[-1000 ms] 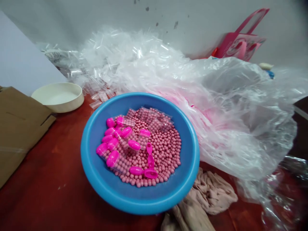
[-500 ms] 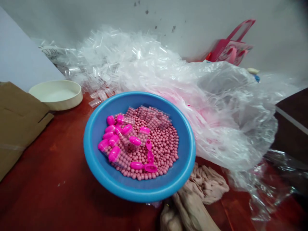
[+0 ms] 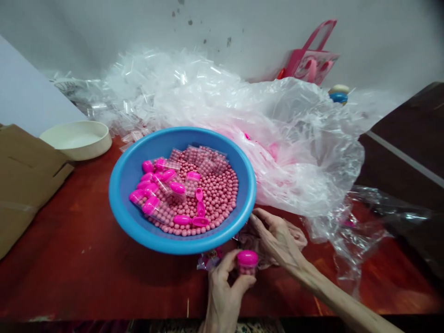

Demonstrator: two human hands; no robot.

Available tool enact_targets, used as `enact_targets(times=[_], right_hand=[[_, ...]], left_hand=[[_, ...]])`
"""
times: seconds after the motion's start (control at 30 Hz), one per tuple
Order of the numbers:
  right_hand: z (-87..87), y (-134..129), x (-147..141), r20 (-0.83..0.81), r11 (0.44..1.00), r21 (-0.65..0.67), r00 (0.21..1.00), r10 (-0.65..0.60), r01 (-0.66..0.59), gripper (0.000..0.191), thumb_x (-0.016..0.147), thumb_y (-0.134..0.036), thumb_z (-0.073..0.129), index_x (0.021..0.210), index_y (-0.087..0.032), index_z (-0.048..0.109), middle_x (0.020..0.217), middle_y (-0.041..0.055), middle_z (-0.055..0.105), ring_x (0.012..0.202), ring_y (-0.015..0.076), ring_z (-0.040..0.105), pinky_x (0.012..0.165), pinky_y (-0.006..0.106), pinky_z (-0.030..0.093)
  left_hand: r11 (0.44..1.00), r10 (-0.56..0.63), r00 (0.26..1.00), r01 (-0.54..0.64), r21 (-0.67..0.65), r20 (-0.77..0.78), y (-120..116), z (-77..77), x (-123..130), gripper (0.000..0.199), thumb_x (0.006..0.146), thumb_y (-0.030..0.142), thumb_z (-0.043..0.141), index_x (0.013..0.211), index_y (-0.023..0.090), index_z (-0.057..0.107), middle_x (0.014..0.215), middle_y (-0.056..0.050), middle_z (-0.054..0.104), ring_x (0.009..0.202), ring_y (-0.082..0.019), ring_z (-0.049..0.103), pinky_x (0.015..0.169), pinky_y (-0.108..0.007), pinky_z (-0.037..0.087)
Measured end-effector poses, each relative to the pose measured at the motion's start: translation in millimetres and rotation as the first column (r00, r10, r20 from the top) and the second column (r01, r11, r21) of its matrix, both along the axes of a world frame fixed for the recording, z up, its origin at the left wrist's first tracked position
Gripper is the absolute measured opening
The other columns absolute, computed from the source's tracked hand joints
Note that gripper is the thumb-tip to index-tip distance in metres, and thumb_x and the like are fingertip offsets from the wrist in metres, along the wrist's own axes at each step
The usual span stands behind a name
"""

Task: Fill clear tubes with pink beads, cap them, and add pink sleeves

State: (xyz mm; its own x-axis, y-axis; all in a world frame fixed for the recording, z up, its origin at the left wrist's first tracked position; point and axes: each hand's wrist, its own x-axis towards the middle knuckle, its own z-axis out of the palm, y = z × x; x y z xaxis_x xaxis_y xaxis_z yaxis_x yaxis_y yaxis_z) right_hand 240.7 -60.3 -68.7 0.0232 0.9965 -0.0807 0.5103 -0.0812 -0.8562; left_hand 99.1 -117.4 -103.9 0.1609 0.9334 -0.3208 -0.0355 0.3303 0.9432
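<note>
My left hand (image 3: 227,286), low in front of the basin, pinches a small clear container (image 3: 247,268) with a bright pink cap and pink beads inside. My right hand (image 3: 275,231) is at the right rim of the blue basin (image 3: 120,199), over a crumpled brownish cloth (image 3: 298,236). Its fingers are bent together, and whatever they grip, if anything, is hidden. The basin holds many loose pink beads (image 3: 222,194), several bead-filled clear containers with pink caps (image 3: 151,205), a few open pink caps (image 3: 200,222) and bead-filled containers with no visible cap (image 3: 208,159).
Behind the basin lies a heap of clear plastic tubes and bags (image 3: 208,92). A cream round tray (image 3: 78,141) and a cardboard box (image 3: 31,185) stand left. At right are a dark box (image 3: 405,152) and clear wrapping (image 3: 350,240). A pink bag (image 3: 310,64) rests by the wall.
My view has shifted, and more of the table front shows. My hands, close together below the basin before, are now apart; the left shows the capped container and the right has moved up to the rim.
</note>
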Motion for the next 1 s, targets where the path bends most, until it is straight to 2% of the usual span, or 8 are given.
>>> enact_targets(times=[0.13,0.37,0.43,0.57,0.67,0.83,0.93,1.0], right_hand=[[-10.9,0.5,5.3,0.176,0.981,0.158,0.981,0.082,-0.111,0.019,0.085,-0.024,0.047,0.096,-0.019,0.060,0.096,0.0085,0.058,0.088,0.0218,0.056,0.081,0.037,0.046],[-43.4,-21.9,24.7,0.413,0.954,0.278,0.911,-0.013,-0.112,0.041,0.076,-0.007,0.038,0.110,-0.018,0.056,0.103,0.0127,0.053,0.094,0.0274,0.050,0.081,0.050,0.043],[-42.0,-23.6,30.8,0.446,0.953,0.275,0.895,-0.013,-0.124,0.035,0.077,-0.007,0.037,0.103,-0.016,0.058,0.098,0.0129,0.055,0.088,0.0263,0.051,0.077,0.048,0.044],[-23.8,-10.9,25.0,0.463,0.949,0.262,0.886,0.038,-0.177,0.026,0.087,-0.014,0.035,0.092,-0.016,0.060,0.087,0.0117,0.057,0.080,0.0241,0.051,0.069,0.042,0.047],[-17.2,2.4,10.7,0.443,0.925,0.289,0.891,0.098,-0.246,0.030,0.088,-0.017,0.033,0.103,-0.019,0.059,0.100,0.0119,0.058,0.094,0.0261,0.050,0.081,0.044,0.046],[-36.4,-1.8,2.4,0.393,0.876,0.350,0.901,0.185,-0.333,0.044,0.084,-0.016,0.030,0.124,-0.022,0.049,0.122,0.0105,0.052,0.116,0.0272,0.044,0.094,0.050,0.040],[-40.4,-12.7,6.8,0.361,0.875,0.349,0.910,0.204,-0.335,0.042,0.081,-0.015,0.037,0.120,-0.018,0.054,0.112,0.0124,0.056,0.107,0.0279,0.049,0.090,0.050,0.042],[-33.1,-17.0,9.0,0.331,0.894,0.344,0.928,0.170,-0.286,0.034,0.083,-0.012,0.040,0.110,-0.018,0.059,0.103,0.0120,0.059,0.096,0.0252,0.053,0.081,0.044,0.047]], left_hand=[[0.978,0.142,0.959,-0.099,-0.182,0.244,-0.8,9.8,-0.1,0.055,0.062,0.009,0.068,0.116,0.014,0.060,0.062,0.002,0.065,0.058,-0.014,0.058,0.054,-0.025,0.053],[0.950,0.201,0.877,-0.066,-0.304,0.436,1.7,27.6,-4.9,0.061,0.060,0.027,0.080,0.115,0.012,0.057,0.065,-0.002,0.069,0.054,-0.013,0.062,0.051,-0.026,0.056],[0.945,0.188,0.857,-0.025,-0.325,0.481,1.1,29.1,-7.5,0.059,0.060,0.026,0.081,0.112,0.012,0.057,0.063,-0.002,0.069,0.051,-0.012,0.062,0.048,-0.024,0.054],[0.940,0.188,0.812,0.013,-0.340,0.552,-2.3,28.5,-10.6,0.053,0.059,0.025,0.082,0.106,0.014,0.059,0.061,-0.001,0.069,0.050,-0.011,0.062,0.047,-0.020,0.052],[0.939,0.203,0.818,-0.006,-0.345,0.538,-4.4,28.9,-9.7,0.053,0.058,0.024,0.083,0.105,0.015,0.059,0.061,-0.001,0.069,0.050,-0.011,0.062,0.047,-0.020,0.052],[0.940,0.235,0.864,-0.085,-0.330,0.445,-5.7,32.6,-7.4,0.052,0.058,0.025,0.083,0.104,0.015,0.060,0.061,-0.001,0.069,0.050,-0.012,0.062,0.047,-0.021,0.053],[0.952,0.220,0.898,-0.111,-0.286,0.381,-7.2,28.6,-7.5,0.052,0.061,0.028,0.080,0.108,0.015,0.060,0.064,-0.003,0.070,0.052,-0.014,0.062,0.048,-0.022,0.054],[0.973,0.186,0.945,-0.138,-0.187,0.271,-9.3,21.2,-6.6,0.046,0.067,0.027,0.074,0.109,0.016,0.061,0.068,-0.004,0.070,0.057,-0.016,0.063,0.052,-0.024,0.055]])
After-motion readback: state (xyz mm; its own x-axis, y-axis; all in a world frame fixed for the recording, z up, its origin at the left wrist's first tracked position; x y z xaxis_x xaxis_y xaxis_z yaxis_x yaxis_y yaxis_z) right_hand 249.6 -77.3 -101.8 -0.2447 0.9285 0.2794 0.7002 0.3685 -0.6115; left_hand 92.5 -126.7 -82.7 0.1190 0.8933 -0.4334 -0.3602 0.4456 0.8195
